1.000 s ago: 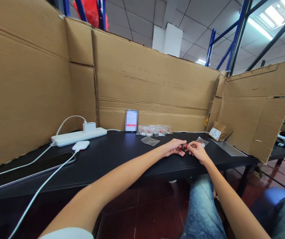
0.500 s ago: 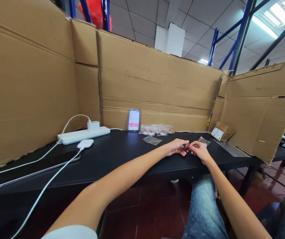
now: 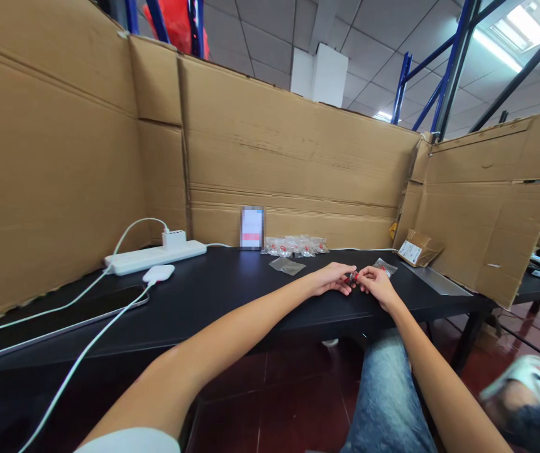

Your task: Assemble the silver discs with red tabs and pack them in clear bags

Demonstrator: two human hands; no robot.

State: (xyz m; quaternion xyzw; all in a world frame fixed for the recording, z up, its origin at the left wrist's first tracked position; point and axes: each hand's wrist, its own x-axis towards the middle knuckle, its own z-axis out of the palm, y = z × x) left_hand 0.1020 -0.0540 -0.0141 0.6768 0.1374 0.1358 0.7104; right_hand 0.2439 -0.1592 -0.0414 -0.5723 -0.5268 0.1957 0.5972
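Observation:
Just above the black tabletop (image 3: 232,296), my two hands meet around a small red and silver item (image 3: 353,277). It is too small to name. My left hand (image 3: 333,279) has its fingers curled around the item's left side. From the right, the fingertips of my right hand (image 3: 376,284) pinch its red part. Right behind my right hand lies a small clear bag (image 3: 385,267), partly covered by the hand. A flat clear plastic bag (image 3: 287,266) lies to the left, beyond my left forearm.
Several clear bags with red pieces (image 3: 295,246) lie along the back cardboard wall (image 3: 298,151), beside an upright screen (image 3: 252,228). At right stands an opened small carton (image 3: 418,248). A power strip (image 3: 156,257), a white charger (image 3: 158,274) and a tablet-like device (image 3: 62,321) occupy the left.
Both hands keep nearly the same hold on the small item. The view has shifted slightly. At the lower right, a blurred foot in a white shoe has come into sight.

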